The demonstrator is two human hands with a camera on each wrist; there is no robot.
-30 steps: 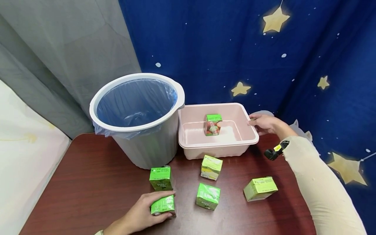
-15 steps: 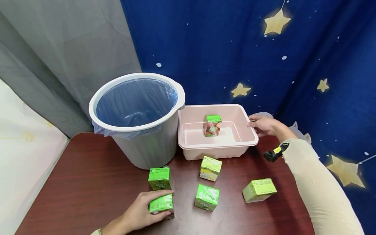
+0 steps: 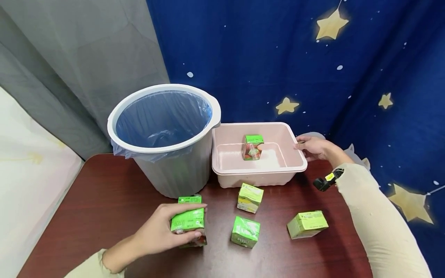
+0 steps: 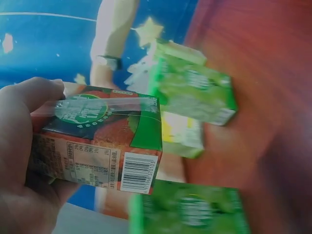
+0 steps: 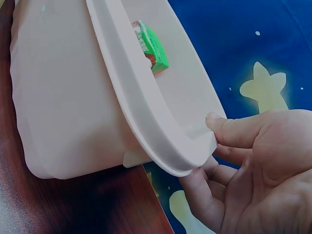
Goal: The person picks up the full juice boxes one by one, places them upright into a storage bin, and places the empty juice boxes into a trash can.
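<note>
My left hand (image 3: 154, 231) grips a small juice box (image 3: 189, 221) between thumb and fingers, held above the table. In the left wrist view this juice box (image 4: 100, 136) shows red fruit pictures, a green edge, a barcode and a clear strip across one face. Behind it, mostly hidden, stands a green juice box (image 3: 189, 199). At the right end of a pale pink plastic tub (image 3: 257, 178), my right hand (image 3: 313, 146) pinches the rim, thumb inside, as the right wrist view shows. One red and green juice box (image 3: 253, 148) lies in the tub.
Left of the tub stands a grey bin (image 3: 180, 173) lined with a blue bag. In front are a yellow-green box (image 3: 250, 199), a green box (image 3: 245, 232) and another yellow-green box (image 3: 307, 224) on the brown table (image 3: 104, 200). Curtains hang behind.
My left hand has lifted the juice box off the table, now covering more of the green box behind it. The right hand stays on the tub's rim.
</note>
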